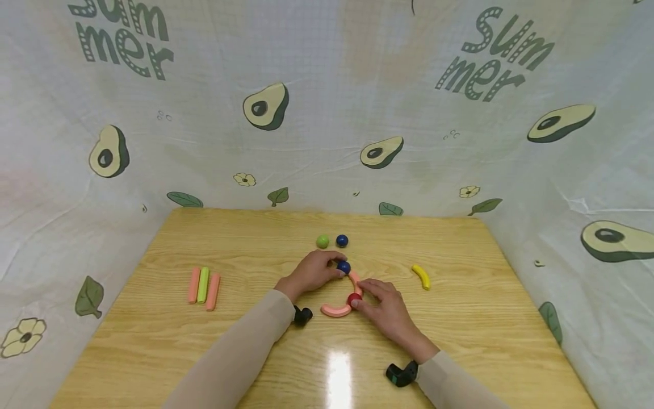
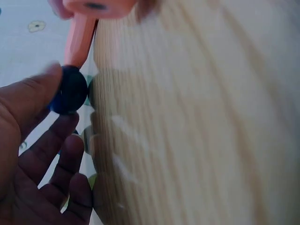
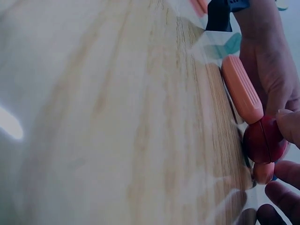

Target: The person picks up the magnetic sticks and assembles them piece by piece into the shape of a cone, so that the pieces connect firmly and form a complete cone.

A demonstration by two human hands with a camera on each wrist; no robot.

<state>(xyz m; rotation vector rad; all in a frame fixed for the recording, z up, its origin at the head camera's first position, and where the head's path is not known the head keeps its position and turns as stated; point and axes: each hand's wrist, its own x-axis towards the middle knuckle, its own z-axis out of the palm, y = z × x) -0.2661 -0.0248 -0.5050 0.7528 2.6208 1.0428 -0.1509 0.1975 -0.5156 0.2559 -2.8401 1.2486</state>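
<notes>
Between the thumb and fingers of my left hand point(image 1: 313, 272), a dark blue ball point(image 1: 344, 266) is pinched; the left wrist view shows the thumb on one side of this ball point(image 2: 71, 89). A curved pink stick point(image 1: 355, 278) runs from it to a red ball point(image 1: 354, 300). My right hand point(image 1: 386, 311) grips the red ball with its thumb on top, fingers alongside the curved stick. A second curved pink stick point(image 1: 334, 311) extends left from the red ball. In the right wrist view this ribbed stick point(image 3: 242, 89) meets the red ball point(image 3: 264, 139) end-on.
Behind the hands sit a green ball point(image 1: 322, 241) and another blue ball point(image 1: 342, 241). A yellow curved stick point(image 1: 421, 276) lies to the right. On the left are two straight pink sticks point(image 1: 213, 292) with a green stick point(image 1: 203, 285) between them. Printed curtains point(image 1: 327, 170) border the wooden table point(image 1: 255, 238).
</notes>
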